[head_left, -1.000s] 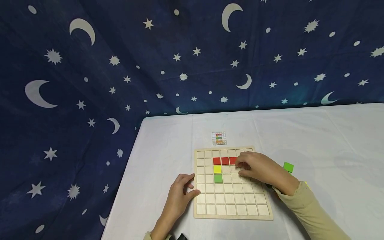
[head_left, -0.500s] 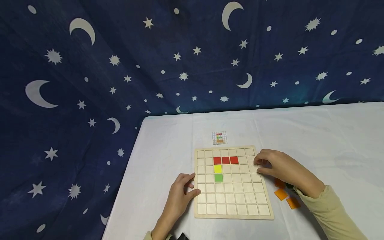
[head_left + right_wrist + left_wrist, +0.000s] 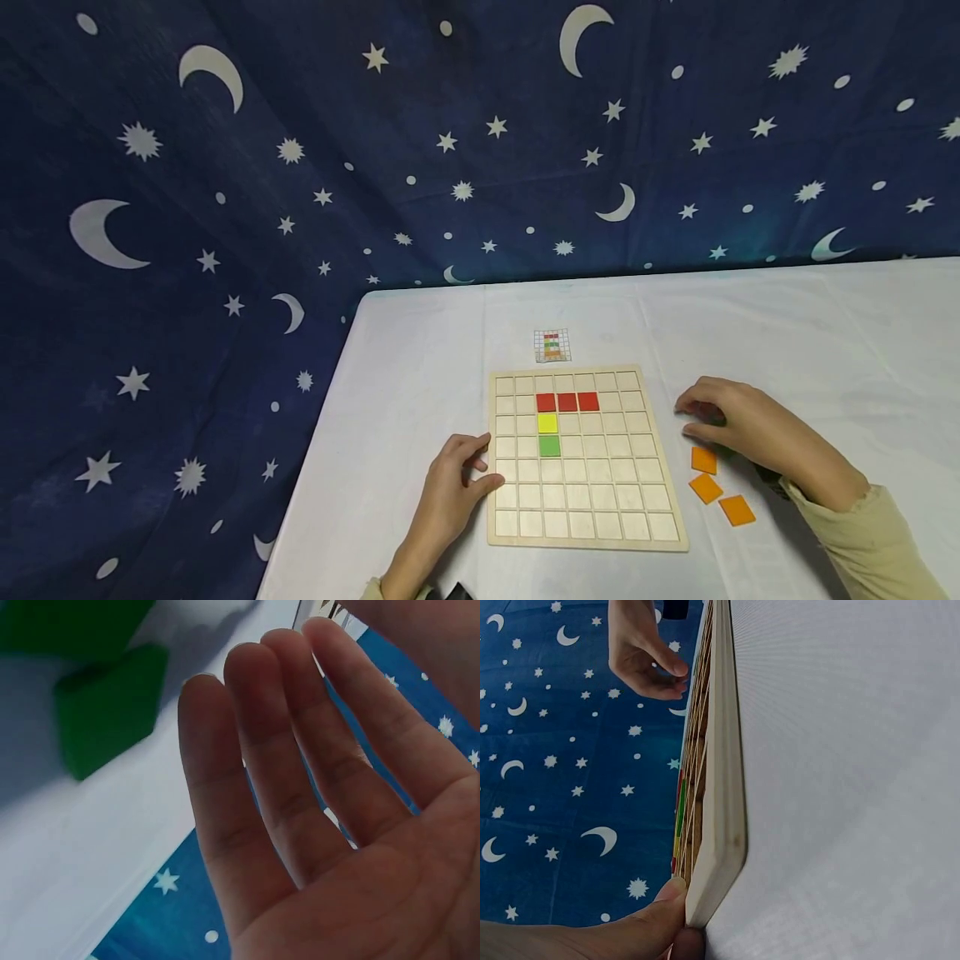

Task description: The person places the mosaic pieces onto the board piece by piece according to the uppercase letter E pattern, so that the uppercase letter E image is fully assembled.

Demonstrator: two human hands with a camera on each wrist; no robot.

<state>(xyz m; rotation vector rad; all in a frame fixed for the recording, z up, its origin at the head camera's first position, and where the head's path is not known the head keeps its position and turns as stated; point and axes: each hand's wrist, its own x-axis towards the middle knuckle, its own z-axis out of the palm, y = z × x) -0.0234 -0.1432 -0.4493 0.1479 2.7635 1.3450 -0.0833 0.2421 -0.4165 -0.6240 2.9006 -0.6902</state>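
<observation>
A wooden grid board (image 3: 585,547) lies on the white table. In it sit a row of red tiles (image 3: 567,402), with a yellow tile (image 3: 547,423) and a green tile (image 3: 550,447) below the leftmost red one. My left hand (image 3: 444,492) holds the board's left edge, thumb over the rim and fingers against the side. To the right of the board, my right hand (image 3: 738,419) hovers with nothing in its grasp, its fingers loosely extended in the right wrist view. Green tiles (image 3: 112,712) lie close by that hand, blurred there and mostly hidden from the head view.
Several loose orange tiles, one of them an orange tile (image 3: 737,510), lie between the board and the right forearm. A small printed pattern card (image 3: 552,345) rests behind the board. Dark blue star-and-moon cloth (image 3: 480,150) hangs behind the table.
My right hand has moved off the board toward the right, leaving the third red tile in its cell. The orange tiles have come into view. My left hand stays at the board's edge.
</observation>
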